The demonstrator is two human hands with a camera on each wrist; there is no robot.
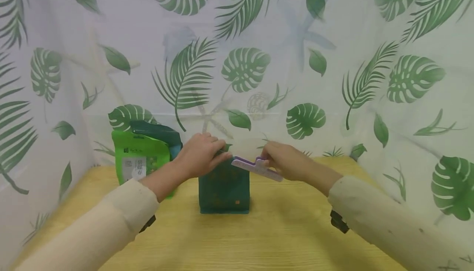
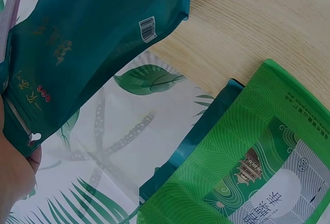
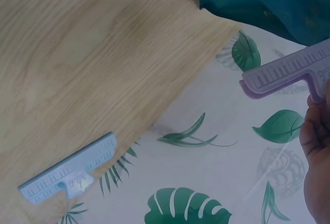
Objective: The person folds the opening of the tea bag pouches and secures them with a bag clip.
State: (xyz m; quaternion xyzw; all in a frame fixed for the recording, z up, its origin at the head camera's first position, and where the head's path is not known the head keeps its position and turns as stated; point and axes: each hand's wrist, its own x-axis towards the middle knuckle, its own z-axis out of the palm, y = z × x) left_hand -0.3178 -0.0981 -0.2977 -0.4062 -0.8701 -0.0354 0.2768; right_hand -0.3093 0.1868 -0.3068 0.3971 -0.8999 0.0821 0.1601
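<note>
A dark teal tea bag (image 1: 224,192) stands upright on the table. My left hand (image 1: 200,155) grips its folded top edge; in the left wrist view, the thumb and fingers of that hand (image 2: 15,175) pinch a top corner. My right hand (image 1: 286,162) pinches the handles of a purple bag clip (image 1: 255,169), which slants down to the right by the right side of the bag's top. Seen from the right wrist, the clip (image 3: 283,72) has its long ribbed bar reaching past the fingers. Whether its bars bite on the bag is hard to tell.
A bright green tea bag (image 1: 140,155) stands at the back left, with another dark teal bag (image 1: 159,131) behind it. On the wooden table (image 3: 113,59) a light blue bag clip (image 3: 72,170) lies near the back edge. Leaf-printed sheeting (image 1: 252,24) surrounds the table.
</note>
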